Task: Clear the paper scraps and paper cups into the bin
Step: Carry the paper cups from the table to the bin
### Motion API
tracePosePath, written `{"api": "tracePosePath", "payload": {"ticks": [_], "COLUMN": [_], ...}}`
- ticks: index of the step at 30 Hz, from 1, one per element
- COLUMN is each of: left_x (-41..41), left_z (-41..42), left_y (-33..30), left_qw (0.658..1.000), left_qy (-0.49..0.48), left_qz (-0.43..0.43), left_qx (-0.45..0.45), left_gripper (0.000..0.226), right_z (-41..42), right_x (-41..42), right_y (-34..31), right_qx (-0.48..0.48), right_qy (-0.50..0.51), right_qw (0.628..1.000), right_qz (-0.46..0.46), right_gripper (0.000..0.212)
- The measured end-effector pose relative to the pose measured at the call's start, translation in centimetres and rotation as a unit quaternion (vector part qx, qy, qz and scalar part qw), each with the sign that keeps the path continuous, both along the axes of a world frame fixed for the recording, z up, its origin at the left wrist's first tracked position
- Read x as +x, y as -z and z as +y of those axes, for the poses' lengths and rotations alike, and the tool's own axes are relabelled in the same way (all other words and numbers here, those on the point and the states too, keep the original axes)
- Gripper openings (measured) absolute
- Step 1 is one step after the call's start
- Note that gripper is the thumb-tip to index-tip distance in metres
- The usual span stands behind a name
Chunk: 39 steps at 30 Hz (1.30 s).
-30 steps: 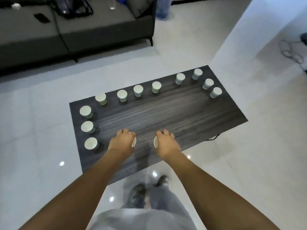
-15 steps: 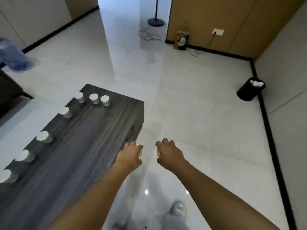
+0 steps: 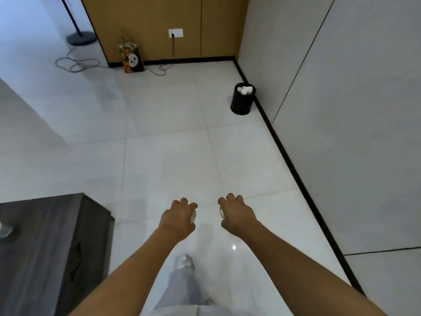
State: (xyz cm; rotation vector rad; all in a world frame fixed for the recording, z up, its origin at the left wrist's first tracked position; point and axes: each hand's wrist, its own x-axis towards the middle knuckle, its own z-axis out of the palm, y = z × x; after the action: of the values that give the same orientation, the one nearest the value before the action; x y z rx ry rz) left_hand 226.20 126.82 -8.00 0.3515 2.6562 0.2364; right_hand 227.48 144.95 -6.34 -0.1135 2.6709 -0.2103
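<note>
Head view. The left hand (image 3: 176,221) is extending forward over the white tiled floor (image 3: 164,160), and its fingers (image 3: 183,201) are curling round a white paper cup (image 3: 193,217), of which only a sliver is showing at the inner edge of the palm. The right hand (image 3: 237,214) is extending beside it, apart from it, and its fingers (image 3: 231,198) are curling round a second paper cup (image 3: 221,212), of which only a rim edge is showing beside the thumb. Neither hand is touching the other.

Well ahead of the right fingers and slightly to their right, a black bin (image 3: 242,103) is standing upright on the floor, just beside the black skirting of the grey wall. White paper cups in the bin (image 3: 245,89) are showing above its rim. To the left of the left fingers and nearer the person, the corner of the dark wood-grain counter (image 3: 57,242) is showing; one blurred cup on the counter (image 3: 4,229) is sitting at the picture's left edge.

Far ahead of the left fingers, a patterned gift bag (image 3: 131,60) is leaning against the wooden wall panel, with loose cables (image 3: 75,63) lying on the floor beside it.
</note>
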Motion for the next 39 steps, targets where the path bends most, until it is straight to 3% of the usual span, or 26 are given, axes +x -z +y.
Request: {"api": "tracePosePath", "payload": {"ticks": [20,39], "left_x": [-44.1,-80.7], "left_z": [17.6,39.0], "left_y": [-0.6,0.1], "left_qw": [0.985,0.984], "left_qy": [0.172,0.175], "left_qz": [-0.022,-0.016], "left_qx": [-0.002,-0.025], "left_gripper": [0.053,0.053], "right_z": [15.6,38.2], "right_x": [-37.3,-76.2], "right_y": [0.8,1.0], "right_qx": [0.011,-0.029], "right_qy": [0.133,0.158], "right_qw": [0.991,0.986], "right_qz": [-0.02,-0.035], "right_gripper": [0.047,0.054]}}
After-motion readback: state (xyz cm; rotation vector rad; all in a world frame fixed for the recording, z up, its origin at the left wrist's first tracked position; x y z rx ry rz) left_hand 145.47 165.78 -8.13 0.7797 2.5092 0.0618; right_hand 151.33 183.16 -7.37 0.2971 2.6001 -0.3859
